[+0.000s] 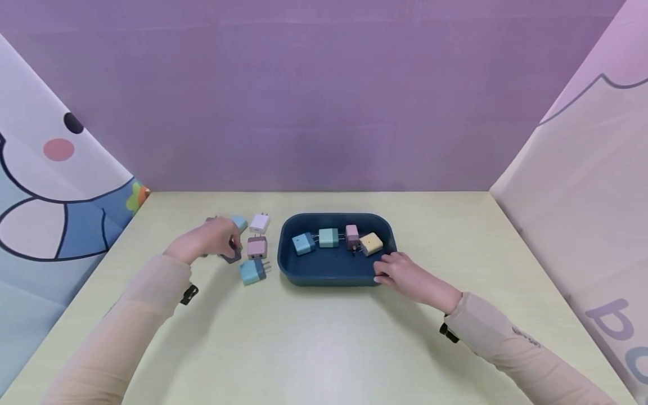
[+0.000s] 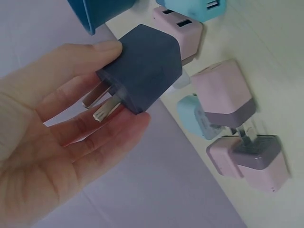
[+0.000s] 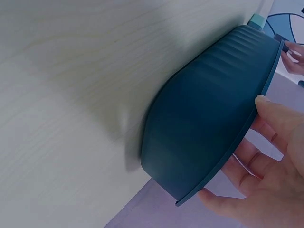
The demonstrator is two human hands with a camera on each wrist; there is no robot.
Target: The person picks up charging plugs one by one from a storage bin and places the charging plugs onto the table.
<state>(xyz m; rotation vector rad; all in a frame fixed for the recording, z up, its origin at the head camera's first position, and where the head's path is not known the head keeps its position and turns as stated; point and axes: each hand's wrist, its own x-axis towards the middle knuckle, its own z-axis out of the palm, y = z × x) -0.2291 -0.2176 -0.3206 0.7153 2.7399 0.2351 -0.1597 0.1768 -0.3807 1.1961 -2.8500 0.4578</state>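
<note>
My left hand [image 1: 210,237] pinches a dark navy plug-in charger [image 2: 145,64] between thumb and fingers, its two metal prongs pointing back to the palm. In the head view that charger is partly hidden by the hand, left of the dark blue plastic tray [image 1: 329,275]. At the tray's near right corner, my right hand [image 1: 407,277] holds the rim, thumb on one side and fingers on the other, as the right wrist view shows. Inside the tray lie a blue charger [image 1: 304,243], a mint green charger [image 1: 328,238], a pink charger [image 1: 351,236] and a yellow charger [image 1: 372,243].
Between my left hand and the tray lie a white charger [image 1: 260,223], a pink-and-mauve charger [image 1: 257,247] and a two-tone blue charger [image 1: 252,271]. A light blue charger [image 1: 239,223] sits behind the hand. More pink chargers [image 2: 223,90] show in the left wrist view.
</note>
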